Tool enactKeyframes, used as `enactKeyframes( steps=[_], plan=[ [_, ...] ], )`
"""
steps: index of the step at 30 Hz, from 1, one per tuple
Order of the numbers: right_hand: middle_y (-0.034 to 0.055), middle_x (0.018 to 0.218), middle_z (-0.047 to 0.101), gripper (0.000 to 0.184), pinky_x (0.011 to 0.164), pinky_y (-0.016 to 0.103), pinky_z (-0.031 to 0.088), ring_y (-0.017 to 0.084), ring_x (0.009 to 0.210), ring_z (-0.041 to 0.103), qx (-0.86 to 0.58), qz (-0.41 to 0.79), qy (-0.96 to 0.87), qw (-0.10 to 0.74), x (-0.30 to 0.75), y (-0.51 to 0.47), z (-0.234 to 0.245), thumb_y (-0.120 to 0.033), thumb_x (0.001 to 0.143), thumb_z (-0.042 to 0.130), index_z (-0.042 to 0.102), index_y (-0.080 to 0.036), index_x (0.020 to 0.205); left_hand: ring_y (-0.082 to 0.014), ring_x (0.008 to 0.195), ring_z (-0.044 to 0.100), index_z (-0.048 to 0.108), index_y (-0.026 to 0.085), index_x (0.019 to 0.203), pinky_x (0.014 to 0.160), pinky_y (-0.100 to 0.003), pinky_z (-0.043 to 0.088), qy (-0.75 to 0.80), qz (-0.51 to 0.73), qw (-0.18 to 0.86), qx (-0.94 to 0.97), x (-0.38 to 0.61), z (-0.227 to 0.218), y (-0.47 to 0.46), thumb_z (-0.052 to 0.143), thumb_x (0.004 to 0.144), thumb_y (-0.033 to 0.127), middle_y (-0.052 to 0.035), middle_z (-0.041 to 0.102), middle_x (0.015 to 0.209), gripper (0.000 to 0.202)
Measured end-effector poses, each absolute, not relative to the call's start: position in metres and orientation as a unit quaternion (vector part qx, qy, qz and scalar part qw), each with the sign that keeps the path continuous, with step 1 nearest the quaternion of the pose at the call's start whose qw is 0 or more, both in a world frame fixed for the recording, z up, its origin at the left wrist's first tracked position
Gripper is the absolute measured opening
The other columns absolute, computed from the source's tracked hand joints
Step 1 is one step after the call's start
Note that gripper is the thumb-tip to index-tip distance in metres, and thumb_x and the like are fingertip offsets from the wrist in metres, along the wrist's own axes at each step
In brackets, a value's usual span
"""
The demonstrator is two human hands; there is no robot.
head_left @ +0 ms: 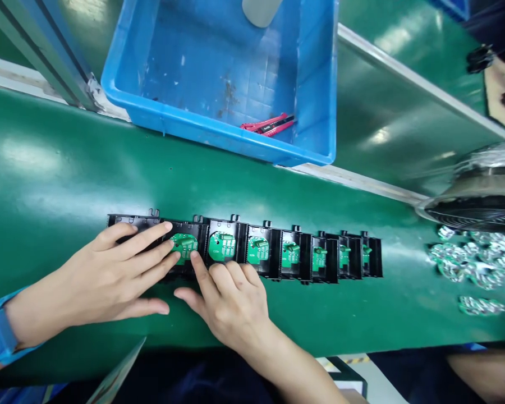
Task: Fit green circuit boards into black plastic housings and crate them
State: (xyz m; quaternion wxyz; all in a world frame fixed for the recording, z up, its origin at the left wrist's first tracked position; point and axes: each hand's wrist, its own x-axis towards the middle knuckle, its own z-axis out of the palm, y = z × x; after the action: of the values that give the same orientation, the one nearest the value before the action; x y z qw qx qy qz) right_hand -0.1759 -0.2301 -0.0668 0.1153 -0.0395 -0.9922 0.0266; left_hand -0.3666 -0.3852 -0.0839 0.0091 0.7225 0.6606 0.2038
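Note:
A row of black plastic housings (266, 269) runs across the green bench, most with a green circuit board inside. My left hand (113, 275) lies with fingers spread over the leftmost housing (128, 220) and the left side of the one beside it, partly hiding both. My right hand (231, 297) has its index finger stretched out, its tip at the lower right edge of a circuit board (184, 247) in the second housing. The thumb stands apart and the other fingers curl in. Neither hand grips anything.
Behind the row stands a blue bin (219, 134) holding red-handled cutters (271, 124) and a grey cylinder (261, 10). At right, several circuit boards in shiny wrapping (480, 261) lie near a fan (480, 196). A metal post (63, 56) rises at the left; another person's arm (488, 370) shows lower right.

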Motion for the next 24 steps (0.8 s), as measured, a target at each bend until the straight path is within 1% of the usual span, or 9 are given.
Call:
enactKeyframes(
  steps=[5, 10, 13, 19, 24],
  plan=[
    [0.0026, 0.07, 0.054, 0.054, 0.063, 0.038, 0.026, 0.02, 0.07, 0.041, -0.038, 0.035, -0.994, 0.1, -0.1776, -0.2294, -0.068, -0.049, 0.102, 0.053, 0.068, -0.004, 0.126, -0.0259, 0.134, 0.054, 0.065, 0.021, 0.13, 0.119, -0.042, 0.023, 0.66, 0.198, 0.003, 0.725, -0.3661, -0.0838, -0.3855, 0.055, 0.096, 0.06, -0.0044, 0.071, 0.13, 0.053],
    [0.0022, 0.07, 0.053, 0.052, 0.062, 0.038, 0.027, 0.02, 0.07, 0.042, -0.036, 0.034, -0.995, 0.091, -0.1783, -0.2296, -0.0682, -0.047, 0.103, 0.052, 0.068, -0.004, 0.126, -0.027, 0.133, 0.055, 0.066, 0.021, 0.128, 0.119, -0.043, 0.025, 0.665, 0.198, 0.007, 0.72, -0.3647, -0.0831, -0.384, 0.055, 0.095, 0.06, -0.006, 0.071, 0.13, 0.052],
    [0.0021, 0.071, 0.054, 0.051, 0.063, 0.038, 0.028, 0.019, 0.07, 0.043, -0.035, 0.032, -0.995, 0.083, -0.1786, -0.23, -0.0678, -0.046, 0.104, 0.052, 0.067, -0.004, 0.127, -0.0273, 0.133, 0.055, 0.066, 0.02, 0.128, 0.12, -0.044, 0.024, 0.668, 0.2, 0.01, 0.717, -0.3637, -0.0839, -0.3836, 0.055, 0.095, 0.06, -0.0068, 0.071, 0.13, 0.053],
    [0.0032, 0.074, 0.057, 0.047, 0.065, 0.038, 0.029, 0.02, 0.073, 0.047, -0.034, 0.033, -0.996, 0.075, -0.1803, -0.2308, -0.0674, -0.044, 0.104, 0.052, 0.069, -0.005, 0.123, -0.0262, 0.135, 0.054, 0.065, 0.019, 0.13, 0.125, -0.044, 0.016, 0.665, 0.201, 0.009, 0.719, -0.3636, -0.0861, -0.3852, 0.055, 0.095, 0.061, -0.0076, 0.071, 0.13, 0.055],
    [0.0053, 0.083, 0.063, 0.046, 0.067, 0.039, 0.03, 0.02, 0.077, 0.05, -0.034, 0.039, -0.997, 0.064, -0.1798, -0.2295, -0.0685, -0.043, 0.104, 0.053, 0.068, -0.004, 0.123, -0.0262, 0.135, 0.054, 0.065, 0.021, 0.129, 0.125, -0.043, 0.015, 0.671, 0.197, 0.011, 0.715, -0.3631, -0.0861, -0.3856, 0.055, 0.094, 0.063, -0.0074, 0.07, 0.132, 0.056]
  ],
)
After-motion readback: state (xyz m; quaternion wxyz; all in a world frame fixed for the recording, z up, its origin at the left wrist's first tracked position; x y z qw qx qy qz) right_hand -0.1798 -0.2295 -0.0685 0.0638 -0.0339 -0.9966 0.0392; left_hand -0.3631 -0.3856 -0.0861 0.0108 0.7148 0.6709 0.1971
